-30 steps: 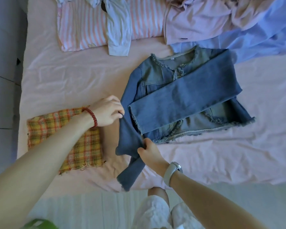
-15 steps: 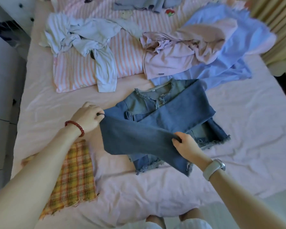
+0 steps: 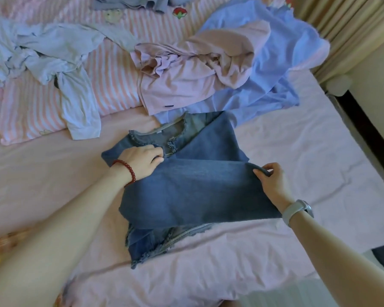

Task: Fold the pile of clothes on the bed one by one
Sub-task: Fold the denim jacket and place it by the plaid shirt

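Note:
A blue denim jacket [image 3: 193, 191] with frayed edges lies in the middle of the pink bed [image 3: 297, 156], both sleeves laid across its front. My left hand [image 3: 140, 161], with a red bead bracelet, presses the sleeve near the jacket's collar. My right hand [image 3: 272, 180], with a white watch on the wrist, pinches the right end of the upper sleeve. Behind the jacket lies the pile: a pale pink top [image 3: 186, 72], a light blue garment [image 3: 282, 63] and a white-blue shirt [image 3: 53, 60].
A folded yellow plaid cloth [image 3: 0, 247] sits at the left edge, mostly hidden by my left arm. A pink striped pillow [image 3: 111, 72] lies under the pile. Beige curtains [image 3: 346, 25] hang at the upper right, past the bed's right edge.
The left sleeve has been carried rightward across the jacket's front. My right hand moved right with the sleeve end; my left hand moved up to the collar. The view has tilted upward.

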{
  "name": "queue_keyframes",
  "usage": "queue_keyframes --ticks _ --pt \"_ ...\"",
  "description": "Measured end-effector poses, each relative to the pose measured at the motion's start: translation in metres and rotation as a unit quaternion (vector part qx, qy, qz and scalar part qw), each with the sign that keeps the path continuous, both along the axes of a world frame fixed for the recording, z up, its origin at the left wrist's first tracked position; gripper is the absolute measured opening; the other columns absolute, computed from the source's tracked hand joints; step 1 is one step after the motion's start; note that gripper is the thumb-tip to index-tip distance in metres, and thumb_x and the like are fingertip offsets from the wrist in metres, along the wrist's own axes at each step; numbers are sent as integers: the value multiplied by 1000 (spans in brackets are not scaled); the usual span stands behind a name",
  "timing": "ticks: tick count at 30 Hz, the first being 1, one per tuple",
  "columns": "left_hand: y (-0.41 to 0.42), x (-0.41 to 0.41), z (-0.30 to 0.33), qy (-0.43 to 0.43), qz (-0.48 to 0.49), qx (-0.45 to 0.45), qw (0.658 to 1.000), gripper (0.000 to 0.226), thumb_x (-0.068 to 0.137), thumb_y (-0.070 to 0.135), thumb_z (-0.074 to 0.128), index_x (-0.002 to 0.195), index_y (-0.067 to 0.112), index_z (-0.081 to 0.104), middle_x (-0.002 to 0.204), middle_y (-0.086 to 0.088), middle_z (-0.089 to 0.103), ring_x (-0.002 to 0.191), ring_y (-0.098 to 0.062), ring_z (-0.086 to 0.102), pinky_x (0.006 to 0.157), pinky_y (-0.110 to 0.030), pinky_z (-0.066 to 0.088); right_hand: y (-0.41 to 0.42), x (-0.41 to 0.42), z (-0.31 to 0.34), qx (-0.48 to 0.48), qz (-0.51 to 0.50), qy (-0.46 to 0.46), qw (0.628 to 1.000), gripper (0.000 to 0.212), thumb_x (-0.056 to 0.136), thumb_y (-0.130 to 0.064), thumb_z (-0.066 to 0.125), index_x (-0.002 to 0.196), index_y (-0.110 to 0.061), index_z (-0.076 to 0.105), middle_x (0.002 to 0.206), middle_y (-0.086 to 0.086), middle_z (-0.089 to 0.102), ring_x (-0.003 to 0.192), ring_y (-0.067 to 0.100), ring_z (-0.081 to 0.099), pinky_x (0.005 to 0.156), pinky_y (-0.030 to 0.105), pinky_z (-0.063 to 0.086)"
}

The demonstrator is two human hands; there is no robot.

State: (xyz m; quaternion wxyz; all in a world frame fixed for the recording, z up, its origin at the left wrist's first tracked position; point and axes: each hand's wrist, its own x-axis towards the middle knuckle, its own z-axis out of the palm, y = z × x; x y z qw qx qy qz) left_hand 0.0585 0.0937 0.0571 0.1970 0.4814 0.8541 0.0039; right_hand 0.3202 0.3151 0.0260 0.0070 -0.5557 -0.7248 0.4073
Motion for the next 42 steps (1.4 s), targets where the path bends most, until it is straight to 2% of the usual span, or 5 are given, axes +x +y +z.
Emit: queue_keyframes --ticks 7,13,22,33,42 --pt "27 22 -75 54 62 -57 995 48 97 38 36 143 28 27 149 -2 26 137 -24 21 111 -48 10 41 9 -68 43 71 -177 981 38 94 -26 47 128 -10 44 130 15 47 112 35 50 93 39 38" --pt "-36 48 -117 -43 189 -190 962 65 94 55 26 147 36 -8 155 0 -18 142 -30 -16 114 -53 2 9 12 -86 250 202 -179 930 47 83 -16 43 130 -11 47 135 18 45 124 35 40 103 61 23" --pt "-83 49 -138 -93 321 -235 913 64 93 58 21 145 41 -13 154 6 -23 144 -25 -10 113 -48 16 -22 24 -110 164 373 -238 882 56 87 -37 25 139 -22 42 146 16 35 131 42 34 97 72 23" --pt "-72 72 -121 -66 505 165 845 48 87 15 60 132 5 45 113 -18 53 111 -34 44 96 -41 37 9 6 -101 228 248 -162 927 55 88 -29 39 140 -10 35 145 17 35 135 35 28 105 59 19" --pt "-27 -15 -126 -18 264 -43 963 58 96 36 40 148 25 17 157 2 11 143 -27 -2 112 -52 9 25 -6 -105 253 213 -216 919 25 94 -22 45 103 -5 61 105 17 60 103 37 49 95 45 28"
